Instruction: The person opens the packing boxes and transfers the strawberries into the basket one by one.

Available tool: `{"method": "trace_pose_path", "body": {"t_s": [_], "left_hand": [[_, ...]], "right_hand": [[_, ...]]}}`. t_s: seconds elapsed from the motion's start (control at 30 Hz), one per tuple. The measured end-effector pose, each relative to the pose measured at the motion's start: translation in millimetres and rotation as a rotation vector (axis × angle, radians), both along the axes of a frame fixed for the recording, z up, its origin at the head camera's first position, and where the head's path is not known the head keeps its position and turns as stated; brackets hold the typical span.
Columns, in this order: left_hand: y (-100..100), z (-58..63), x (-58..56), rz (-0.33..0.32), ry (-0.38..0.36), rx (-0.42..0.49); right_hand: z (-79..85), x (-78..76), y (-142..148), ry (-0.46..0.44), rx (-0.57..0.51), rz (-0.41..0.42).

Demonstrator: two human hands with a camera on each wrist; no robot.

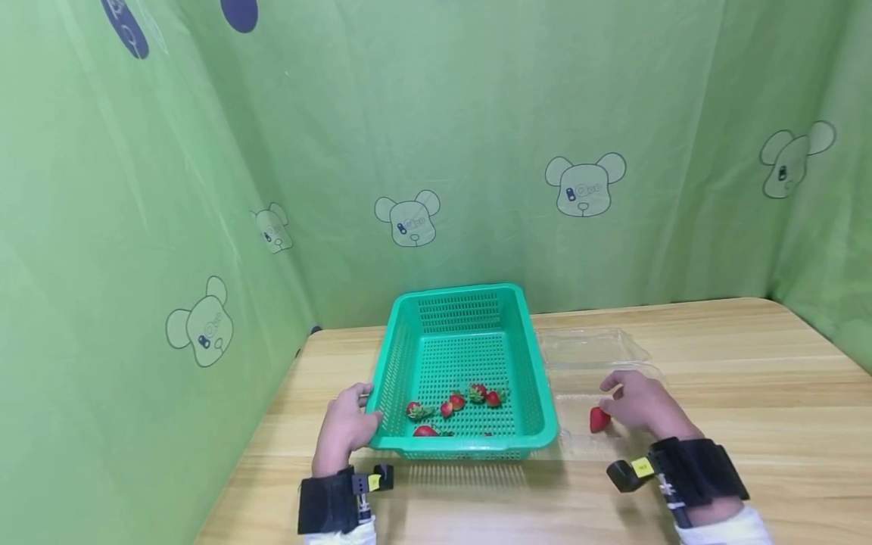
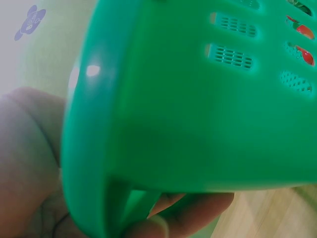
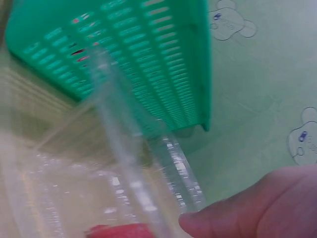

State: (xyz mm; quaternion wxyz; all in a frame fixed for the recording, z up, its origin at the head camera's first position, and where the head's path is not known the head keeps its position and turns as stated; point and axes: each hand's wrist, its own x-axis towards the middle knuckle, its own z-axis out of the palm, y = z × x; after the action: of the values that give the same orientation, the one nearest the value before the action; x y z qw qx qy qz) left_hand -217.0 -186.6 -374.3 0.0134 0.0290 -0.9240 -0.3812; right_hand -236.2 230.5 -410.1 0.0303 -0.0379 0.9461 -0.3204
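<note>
My left hand (image 1: 349,424) grips the near-left corner of a green plastic basket (image 1: 538,378), its fingers curled under the rim in the left wrist view. Several strawberries (image 1: 458,401) with green leaves lie on the basket floor, mostly towards the near side. To the right, my right hand (image 1: 640,401) hovers over a clear plastic box (image 1: 572,386), with a gap between thumb and forefinger. Just below the thumb is a single red strawberry (image 1: 599,419), seen through the clear wall in the right wrist view. The other right fingers are hidden there.
The clear lid (image 1: 589,347) lies folded back behind the box. Everything stands on a wooden table (image 1: 736,363). Green curtains (image 1: 477,151) printed with bear heads hang behind and at the sides.
</note>
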Motion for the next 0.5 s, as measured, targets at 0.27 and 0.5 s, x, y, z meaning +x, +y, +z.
{"method": "trace_pose_path", "body": {"t_s": [0.27,0.5], "left_hand": [[0,-2.2,-1.2,-0.001,0.009,0.007],[-1,-3.0,-1.3,-0.004,0.013,0.004]], "right_hand": [[-10.5,-2.2,-9,-0.050,0.010,0.008],[-13.7,-3.9,-13,-0.051,0.027,0.008]]}}
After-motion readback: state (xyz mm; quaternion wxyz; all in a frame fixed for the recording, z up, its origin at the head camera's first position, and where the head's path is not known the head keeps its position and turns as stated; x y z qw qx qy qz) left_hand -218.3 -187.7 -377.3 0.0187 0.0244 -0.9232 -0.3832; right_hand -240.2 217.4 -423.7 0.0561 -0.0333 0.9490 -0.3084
